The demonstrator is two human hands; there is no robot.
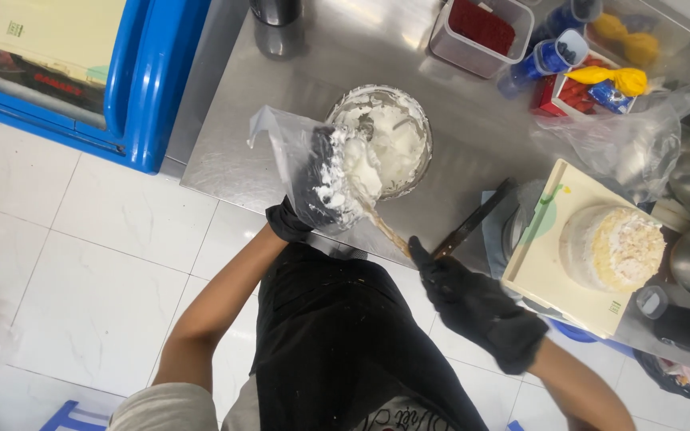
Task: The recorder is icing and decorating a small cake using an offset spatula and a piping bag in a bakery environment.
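Now filling: black-gloved left hand [314, 197] gripping clear plastic piping bag [297, 160] beside metal bowl of white cream [382, 137] on steel counter [297, 88]; black-gloved right hand [473, 303] clasping wooden-handled spatula [377, 219]. Likely needs careful scraping.

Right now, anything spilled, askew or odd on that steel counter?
No spill shows. One oddity: a long dark knife lies at a slant with its end past the counter edge, by the right hand. The left hand holds a cream-smeared clear bag over the bowl.
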